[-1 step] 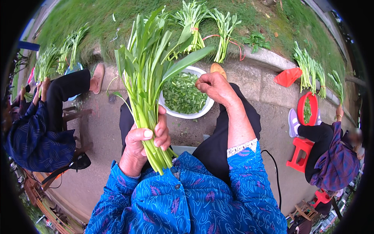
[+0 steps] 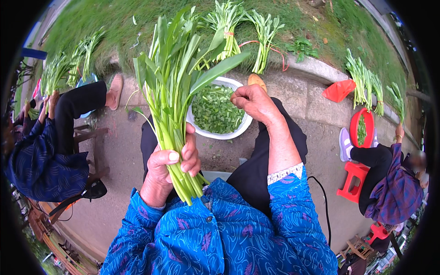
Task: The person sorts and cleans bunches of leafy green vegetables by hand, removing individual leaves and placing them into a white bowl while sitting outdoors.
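Observation:
My left hand [image 2: 174, 160] is closed around a bunch of long-stemmed leafy greens [image 2: 167, 96], held upright in front of me with its cut stem ends near my jacket. My right hand [image 2: 254, 103] is over the right side of a white plastic basket [image 2: 201, 130] full of chopped green pieces [image 2: 213, 114]. Its thumb and fingers are pressed together; I cannot make out whether anything small is between them. The upper leaves of the bunch reach above the basket's far rim and partly hide its left side.
Tied bundles of greens [image 2: 263, 50] lie along the grassy kerb [image 2: 300, 64]. A seated person [image 2: 46, 160] at left and another [image 2: 389, 188] at right handle greens. A red bag [image 2: 339, 91], red basin [image 2: 355, 126], red stool [image 2: 353, 178] and black cord [image 2: 327, 220] are at right.

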`<state>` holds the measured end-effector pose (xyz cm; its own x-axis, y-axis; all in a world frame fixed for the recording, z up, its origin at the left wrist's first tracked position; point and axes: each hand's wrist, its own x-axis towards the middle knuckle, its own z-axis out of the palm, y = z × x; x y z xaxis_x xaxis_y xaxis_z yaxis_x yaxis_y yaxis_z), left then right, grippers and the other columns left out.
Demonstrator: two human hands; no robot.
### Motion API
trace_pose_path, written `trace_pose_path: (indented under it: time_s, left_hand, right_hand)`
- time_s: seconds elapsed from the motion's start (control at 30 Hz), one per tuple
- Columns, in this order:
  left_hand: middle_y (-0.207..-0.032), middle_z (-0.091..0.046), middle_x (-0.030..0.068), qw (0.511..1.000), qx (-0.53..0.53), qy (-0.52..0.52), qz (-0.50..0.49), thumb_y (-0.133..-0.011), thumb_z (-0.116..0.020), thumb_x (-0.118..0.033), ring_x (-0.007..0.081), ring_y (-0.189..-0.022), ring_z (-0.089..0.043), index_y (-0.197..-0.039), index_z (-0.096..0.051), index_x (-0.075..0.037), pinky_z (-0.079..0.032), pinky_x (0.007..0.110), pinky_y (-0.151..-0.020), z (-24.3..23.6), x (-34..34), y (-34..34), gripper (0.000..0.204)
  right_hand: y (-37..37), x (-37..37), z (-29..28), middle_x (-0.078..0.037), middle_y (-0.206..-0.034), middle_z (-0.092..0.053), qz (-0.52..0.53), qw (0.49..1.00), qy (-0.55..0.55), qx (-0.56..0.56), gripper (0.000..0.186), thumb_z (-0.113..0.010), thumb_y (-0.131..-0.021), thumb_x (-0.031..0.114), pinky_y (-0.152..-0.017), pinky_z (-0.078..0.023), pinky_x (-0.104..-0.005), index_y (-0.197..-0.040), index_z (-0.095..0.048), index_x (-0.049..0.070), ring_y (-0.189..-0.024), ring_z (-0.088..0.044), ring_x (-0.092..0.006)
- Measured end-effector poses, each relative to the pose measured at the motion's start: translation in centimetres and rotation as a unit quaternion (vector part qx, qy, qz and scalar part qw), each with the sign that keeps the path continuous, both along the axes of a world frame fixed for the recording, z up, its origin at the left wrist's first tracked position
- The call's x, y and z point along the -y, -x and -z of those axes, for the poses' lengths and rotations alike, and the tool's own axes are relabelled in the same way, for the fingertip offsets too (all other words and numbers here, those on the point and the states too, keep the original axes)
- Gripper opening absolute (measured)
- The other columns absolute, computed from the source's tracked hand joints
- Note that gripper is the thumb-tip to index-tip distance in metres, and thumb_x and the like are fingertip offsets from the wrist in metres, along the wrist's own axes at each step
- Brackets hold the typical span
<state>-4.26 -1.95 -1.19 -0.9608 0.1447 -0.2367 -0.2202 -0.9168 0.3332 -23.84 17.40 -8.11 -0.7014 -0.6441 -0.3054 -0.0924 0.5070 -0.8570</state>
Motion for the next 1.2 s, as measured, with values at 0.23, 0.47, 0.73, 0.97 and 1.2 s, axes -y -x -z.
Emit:
trace_pose_path:
  time_s: [0.23,0.47,0.73,0.97,1.2]
  left_hand:
    - [-0.074,-0.049,0.0057,1.0,0.002,-0.009,-0.009,-0.071,-0.068,-0.013,0.0164,-0.051,-0.051,-0.125,-0.04,-0.001,-0.047,0.036,-0.048,-0.7,-0.2,0.4,0.062]
    - [-0.074,-0.049,0.006,1.0,0.002,0.012,-0.008,-0.071,-0.068,-0.015,0.0159,-0.05,-0.049,-0.126,-0.041,0.0,-0.046,0.037,-0.049,-0.6,-0.2,0.4,0.063]
    - [-0.074,-0.05,0.0077,1.0,-0.015,-0.004,0.013,-0.07,-0.068,-0.014,0.017,-0.049,-0.051,-0.126,-0.041,0.002,-0.048,0.037,-0.049,-0.6,-1.1,1.2,0.064]
    - [-0.072,-0.049,0.008,1.0,-0.007,-0.005,0.029,-0.069,-0.069,-0.014,0.0174,-0.049,-0.051,-0.125,-0.041,0.002,-0.048,0.037,-0.048,-1.0,-1.7,1.3,0.065]
    - [-0.074,-0.048,0.0063,0.998,-0.031,-0.036,0.027,-0.073,-0.067,-0.013,0.0171,-0.051,-0.052,-0.127,-0.039,0.0,-0.047,0.036,-0.048,-0.9,-1.2,1.2,0.062]
  right_hand:
    - [0.2,-0.1,-0.3,-0.007,-0.062,-0.062,0.087,0.996,0.021,-0.016,0.022,-0.065,-0.084,0.022,-0.063,-0.047,-0.033,-0.081,-0.069,0.0,-0.061,-0.06,-0.0162]
    - [0.2,-0.2,-1.6,0.0,-0.068,-0.062,-0.012,0.991,0.074,0.11,0.019,-0.068,-0.087,0.02,-0.056,-0.042,-0.0244,-0.082,-0.07,0.002,-0.063,-0.054,-0.0063]
    - [-1.7,1.6,-0.8,-0.012,-0.113,-0.062,-0.077,0.992,0.072,0.067,0.081,-0.077,-0.079,0.023,-0.078,-0.05,-0.0296,-0.144,-0.035,-0.001,-0.086,-0.06,-0.0147]
    - [-1.5,3.5,-0.2,-0.006,-0.098,-0.065,0.032,0.973,0.161,0.164,0.049,-0.07,-0.082,0.012,-0.068,-0.049,-0.0255,-0.128,-0.055,0.002,-0.075,-0.059,-0.0112]
    - [-1.2,3.0,0.5,-0.001,-0.077,-0.064,0.083,0.975,0.168,0.121,0.015,-0.066,-0.084,0.012,-0.065,-0.044,-0.0236,-0.093,-0.07,0.0,-0.073,-0.056,-0.0078]
